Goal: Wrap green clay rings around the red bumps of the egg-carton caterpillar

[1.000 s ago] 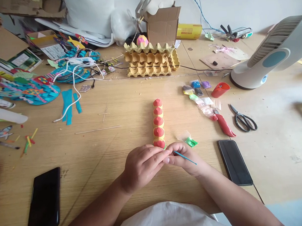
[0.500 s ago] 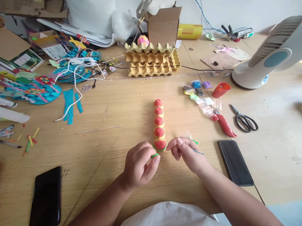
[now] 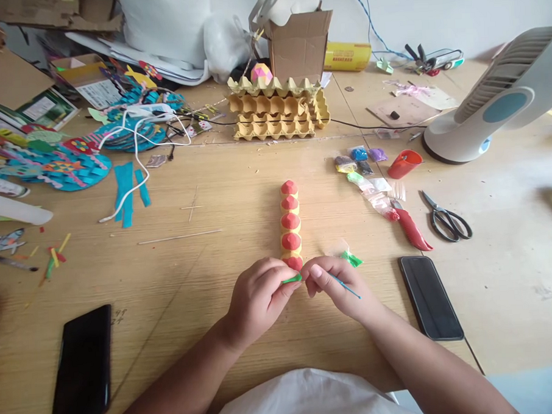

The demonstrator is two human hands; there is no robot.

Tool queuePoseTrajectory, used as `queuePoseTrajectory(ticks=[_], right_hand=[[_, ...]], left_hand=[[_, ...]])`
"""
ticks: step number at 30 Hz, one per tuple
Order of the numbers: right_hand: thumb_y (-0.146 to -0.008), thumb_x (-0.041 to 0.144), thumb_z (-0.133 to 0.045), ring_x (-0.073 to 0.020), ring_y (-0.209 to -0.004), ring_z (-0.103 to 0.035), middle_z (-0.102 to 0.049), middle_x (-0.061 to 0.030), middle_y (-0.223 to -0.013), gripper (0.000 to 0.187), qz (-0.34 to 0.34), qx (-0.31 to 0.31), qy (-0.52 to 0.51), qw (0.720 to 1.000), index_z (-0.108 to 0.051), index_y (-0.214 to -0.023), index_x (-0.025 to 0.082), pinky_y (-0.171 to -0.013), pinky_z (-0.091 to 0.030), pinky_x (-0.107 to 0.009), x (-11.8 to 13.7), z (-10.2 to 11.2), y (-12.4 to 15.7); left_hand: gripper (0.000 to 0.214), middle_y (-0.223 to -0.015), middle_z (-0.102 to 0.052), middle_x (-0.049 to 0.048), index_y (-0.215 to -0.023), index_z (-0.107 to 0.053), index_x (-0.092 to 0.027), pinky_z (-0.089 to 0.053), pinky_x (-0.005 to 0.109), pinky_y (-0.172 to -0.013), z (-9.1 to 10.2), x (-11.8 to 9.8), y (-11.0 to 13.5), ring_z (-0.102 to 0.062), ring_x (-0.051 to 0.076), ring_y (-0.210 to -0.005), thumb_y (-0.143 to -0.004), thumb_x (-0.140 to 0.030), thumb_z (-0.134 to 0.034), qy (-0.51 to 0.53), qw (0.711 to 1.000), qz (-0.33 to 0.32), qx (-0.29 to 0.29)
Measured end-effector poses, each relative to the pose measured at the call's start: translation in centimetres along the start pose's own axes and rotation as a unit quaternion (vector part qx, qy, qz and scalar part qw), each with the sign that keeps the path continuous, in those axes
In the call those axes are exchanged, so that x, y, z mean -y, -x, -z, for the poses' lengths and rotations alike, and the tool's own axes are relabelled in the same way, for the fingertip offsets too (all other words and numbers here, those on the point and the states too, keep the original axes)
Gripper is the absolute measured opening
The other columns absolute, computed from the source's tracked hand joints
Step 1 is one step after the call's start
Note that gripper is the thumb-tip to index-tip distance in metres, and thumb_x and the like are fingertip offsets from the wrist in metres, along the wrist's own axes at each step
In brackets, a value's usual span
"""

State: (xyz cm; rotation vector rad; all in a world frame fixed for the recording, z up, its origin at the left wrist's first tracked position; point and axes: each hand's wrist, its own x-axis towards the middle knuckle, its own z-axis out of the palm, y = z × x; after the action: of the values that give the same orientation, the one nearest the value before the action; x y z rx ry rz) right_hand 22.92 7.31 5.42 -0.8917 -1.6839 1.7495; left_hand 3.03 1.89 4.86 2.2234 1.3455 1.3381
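Observation:
A strip of yellow egg-carton cups with red-painted tops (image 3: pixel 290 221) lies lengthwise in the middle of the wooden table (image 3: pixel 238 190). Both hands meet at its near end. My left hand (image 3: pixel 257 299) pinches a thin green strip (image 3: pixel 291 279) between thumb and forefinger. My right hand (image 3: pixel 337 285) is closed, fingertips touching the same green strip, and it also holds a thin blue stick (image 3: pixel 346 286) that points right. A crumpled green scrap in clear wrap (image 3: pixel 350 258) lies just right of the hands.
A black phone (image 3: pixel 82 368) lies at the near left, another (image 3: pixel 430 296) at the right. Scissors (image 3: pixel 445 219), a red knife (image 3: pixel 409 228), a red cup (image 3: pixel 403 163), clay bags (image 3: pixel 359 160) and a fan (image 3: pixel 495 100) are on the right. Stacked egg trays (image 3: pixel 276 109) stand behind; blue paper crafts (image 3: pixel 68 161) at left.
The hands drew apart half a second ago, stretching the green strip by the nearest cup, and have now come back together at the strip's near end.

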Motion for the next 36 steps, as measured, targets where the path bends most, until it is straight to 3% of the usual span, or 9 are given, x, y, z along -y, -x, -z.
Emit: queuePoseTrajectory(ticks=[6,10,12,16,21,25,28,33,36], right_hand=[[-0.089,0.054,-0.076,-0.0123,-0.059,-0.048,-0.058,0.0008,-0.065,0.039,-0.018,0.026,0.015,0.999,-0.071,-0.082,0.016,-0.055,-0.037,-0.025,-0.2,-0.4,0.0],[-0.092,0.05,-0.074,-0.0159,-0.067,-0.061,-0.068,-0.0027,-0.074,0.033,-0.01,0.017,-0.043,0.999,-0.072,-0.089,0.017,-0.064,-0.05,-0.028,-0.7,-0.5,0.0],[-0.091,0.05,-0.075,-0.017,-0.071,-0.064,-0.07,-0.0029,-0.077,0.031,-0.005,0.012,-0.053,0.998,-0.071,-0.092,0.018,-0.068,-0.052,-0.029,-0.7,-0.5,0.0],[-0.095,0.051,-0.069,-0.0145,-0.065,-0.056,-0.063,-0.0008,-0.071,0.035,0.02,0.007,0.016,1.0,-0.066,-0.083,0.019,-0.062,-0.045,-0.027,-0.3,-0.4,0.2],[-0.103,0.046,-0.056,-0.0134,-0.06,-0.043,-0.046,0.002,-0.062,0.044,0.122,0.01,0.139,0.983,-0.053,-0.068,0.02,-0.06,-0.034,-0.029,0.0,-0.4,0.3],[-0.106,0.046,-0.049,-0.0134,-0.057,-0.035,-0.035,0.0035,-0.057,0.053,0.152,0.046,0.13,0.979,-0.038,-0.061,0.022,-0.058,-0.03,-0.03,0.0,-0.6,0.2],[-0.106,0.045,-0.051,-0.0131,-0.059,-0.038,-0.039,0.0032,-0.061,0.048,0.14,0.046,0.12,0.982,-0.043,-0.065,0.021,-0.059,-0.032,-0.029,0.3,-0.7,0.3],[-0.103,0.045,-0.057,-0.0127,-0.062,-0.042,-0.047,0.0028,-0.069,0.034,0.09,0.041,0.098,0.99,-0.054,-0.08,0.02,-0.058,-0.037,-0.026,0.9,-0.6,0.6],[-0.105,0.044,-0.054,-0.0125,-0.061,-0.041,-0.046,0.0032,-0.067,0.036,0.115,0.029,0.113,0.986,-0.052,-0.077,0.02,-0.059,-0.036,-0.026,0.8,-0.6,0.5]], left_hand=[[0.026,-0.09,-0.077,0.0033,-0.117,-0.071,-0.021,-0.058,0.029,-0.072,0.0,0.3,0.4,-0.071,0.016,-0.075,-0.092,-0.019,-0.075,-0.121,0.989,-0.084,-0.017],[0.032,-0.093,-0.079,0.0037,-0.125,-0.069,-0.022,-0.06,0.028,-0.074,0.2,0.1,0.1,-0.073,0.016,-0.077,-0.093,-0.024,-0.075,-0.111,0.992,-0.063,-0.02],[0.029,-0.097,-0.079,0.004,-0.122,-0.069,-0.022,-0.06,0.028,-0.076,0.2,0.0,0.0,-0.074,0.016,-0.082,-0.094,-0.02,-0.073,-0.083,0.995,-0.046,-0.013],[0.02,-0.095,-0.079,0.004,-0.112,-0.07,-0.021,-0.058,0.028,-0.077,0.2,0.0,0.0,-0.072,0.016,-0.081,-0.093,-0.013,-0.071,-0.055,0.997,-0.046,0.003],[0.006,-0.088,-0.073,0.0057,-0.102,-0.066,-0.018,-0.054,0.031,-0.073,0.3,-0.2,0.1,-0.066,0.018,-0.078,-0.097,-0.015,-0.062,-0.037,0.997,-0.052,0.034],[0.017,-0.077,-0.065,0.0055,-0.09,-0.06,-0.019,-0.046,0.032,-0.063,0.4,-0.2,0.3,-0.056,0.019,-0.068,-0.102,-0.022,-0.048,-0.037,0.996,-0.053,0.053],[0.026,-0.068,-0.058,0.0033,-0.08,-0.056,-0.021,-0.041,0.033,-0.058,0.5,-0.1,0.5,-0.051,0.018,-0.062,-0.104,-0.026,-0.045,-0.051,0.996,-0.054,0.05],[0.009,-0.08,-0.065,0.0049,-0.093,-0.061,-0.019,-0.046,0.032,-0.067,0.4,-0.1,0.5,-0.057,0.019,-0.072,-0.099,-0.018,-0.054,-0.032,0.998,-0.033,0.03],[0.008,-0.086,-0.067,0.006,-0.1,-0.061,-0.017,-0.049,0.031,-0.072,0.2,-0.1,0.6,-0.06,0.019,-0.079,-0.095,-0.012,-0.059,0.003,1.0,-0.02,0.019]])
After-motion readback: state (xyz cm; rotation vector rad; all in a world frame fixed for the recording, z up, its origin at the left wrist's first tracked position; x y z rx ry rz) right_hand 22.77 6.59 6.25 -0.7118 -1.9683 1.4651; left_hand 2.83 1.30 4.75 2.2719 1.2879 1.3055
